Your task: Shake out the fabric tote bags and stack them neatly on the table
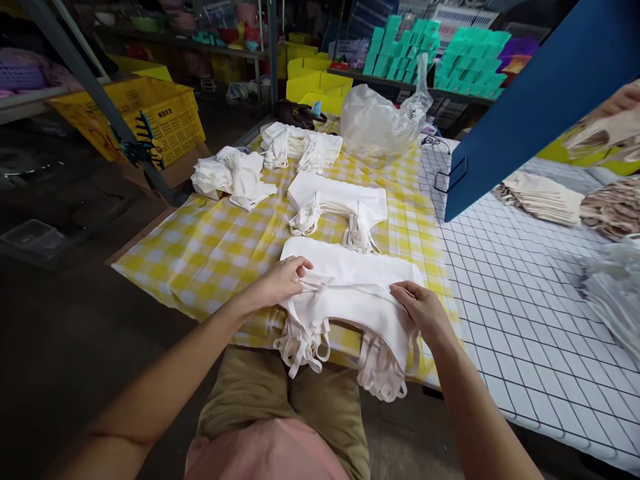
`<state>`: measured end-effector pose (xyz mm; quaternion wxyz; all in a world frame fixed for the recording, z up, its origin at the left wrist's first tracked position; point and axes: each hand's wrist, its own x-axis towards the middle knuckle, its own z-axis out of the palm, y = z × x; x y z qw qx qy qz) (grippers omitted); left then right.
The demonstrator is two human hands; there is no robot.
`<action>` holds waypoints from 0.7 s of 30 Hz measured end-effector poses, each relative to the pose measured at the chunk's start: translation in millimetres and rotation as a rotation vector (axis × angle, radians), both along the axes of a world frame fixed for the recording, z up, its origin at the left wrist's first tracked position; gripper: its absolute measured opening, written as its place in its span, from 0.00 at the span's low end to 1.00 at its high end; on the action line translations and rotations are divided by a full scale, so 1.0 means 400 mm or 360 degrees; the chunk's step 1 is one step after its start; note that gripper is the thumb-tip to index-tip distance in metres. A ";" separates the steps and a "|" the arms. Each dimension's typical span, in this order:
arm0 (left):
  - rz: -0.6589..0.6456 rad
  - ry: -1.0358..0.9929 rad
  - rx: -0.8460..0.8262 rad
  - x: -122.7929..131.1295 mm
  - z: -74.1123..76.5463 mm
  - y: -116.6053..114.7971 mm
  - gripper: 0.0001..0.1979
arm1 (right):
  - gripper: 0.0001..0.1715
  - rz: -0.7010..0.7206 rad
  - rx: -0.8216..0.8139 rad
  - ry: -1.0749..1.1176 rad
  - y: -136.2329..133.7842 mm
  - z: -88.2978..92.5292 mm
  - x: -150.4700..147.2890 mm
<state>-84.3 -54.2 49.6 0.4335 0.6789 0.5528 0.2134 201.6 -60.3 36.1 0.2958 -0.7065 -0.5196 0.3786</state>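
Observation:
A stack of white strapped garments (350, 280) lies at the near edge of a table under a yellow checked cloth (210, 247), its straps hanging over the edge. My left hand (283, 280) pinches the top garment's left edge. My right hand (423, 308) grips the same garment's lower right edge, fingers curled. A second white stack (340, 200) lies just behind, and more white garments sit farther back, folded (300, 147) and loosely heaped (233, 175).
A clear plastic bag (380, 120) stands at the table's far end. A blue board (530, 93) leans over a white grid-patterned surface (525, 300) on the right, with beige garments (543, 197) beyond. Yellow crates (150, 113) and shelves with teal boxes (440, 53) stand behind.

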 end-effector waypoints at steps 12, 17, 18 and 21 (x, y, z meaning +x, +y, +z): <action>0.0162 -0.1092 -0.0651 -0.060 0.023 -0.246 0.18 | 0.23 -0.0003 -0.0011 0.0369 -0.016 0.004 0.010; 0.0296 -0.1623 -0.0644 -0.054 0.049 -0.259 0.19 | 0.27 -0.0031 -0.0019 0.0633 -0.089 0.056 0.040; 0.0323 -0.1679 -0.0641 -0.052 0.052 -0.261 0.19 | 0.27 -0.0056 -0.0032 0.0657 -0.109 0.068 0.049; 0.0378 -0.1756 -0.0664 -0.047 0.060 -0.267 0.19 | 0.26 -0.0163 -0.0078 0.0750 -0.165 0.101 0.076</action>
